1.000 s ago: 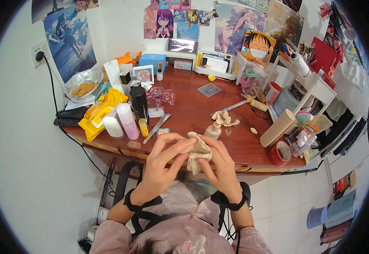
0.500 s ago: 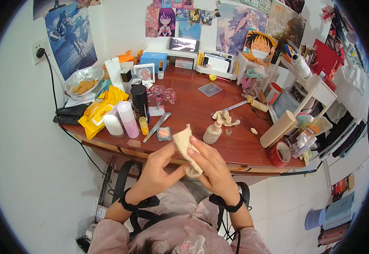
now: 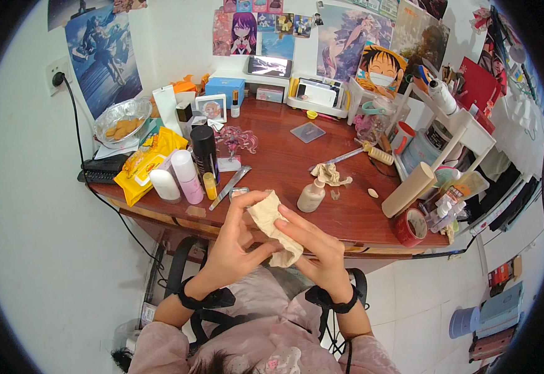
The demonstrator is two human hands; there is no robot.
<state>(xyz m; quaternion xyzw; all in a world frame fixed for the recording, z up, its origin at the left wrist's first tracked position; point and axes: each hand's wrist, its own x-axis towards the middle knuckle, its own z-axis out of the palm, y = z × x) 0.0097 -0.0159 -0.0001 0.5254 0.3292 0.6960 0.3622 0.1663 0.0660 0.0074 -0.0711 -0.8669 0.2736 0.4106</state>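
Above the desk's front edge, a limp cream-coloured sheet (image 3: 273, 219) is stretched between my two hands; whether it is cloth or clay I cannot tell. My left hand (image 3: 229, 252) pinches it, index finger at its upper edge and thumb near its lower end. My right hand (image 3: 320, 249) lays its fingers along the sheet's right side, the thumb mostly hidden. Just beyond stands a small cream bottle (image 3: 310, 197), with a crumpled piece of similar cream material (image 3: 331, 174) behind it. A small square compact (image 3: 239, 192) is partly covered by my left index finger.
Bottles (image 3: 186, 177), a yellow wipes pack (image 3: 150, 165) and a flat metallic strip (image 3: 229, 187) crowd the left of the desk (image 3: 272, 146). On the right stand a cream cylinder (image 3: 408, 190), a red tape roll (image 3: 410, 226) and a white rack (image 3: 465, 149).
The cream sheet is spread wider and turned more face-on. My left index finger has risen to its upper edge, and my right hand has shifted slightly.
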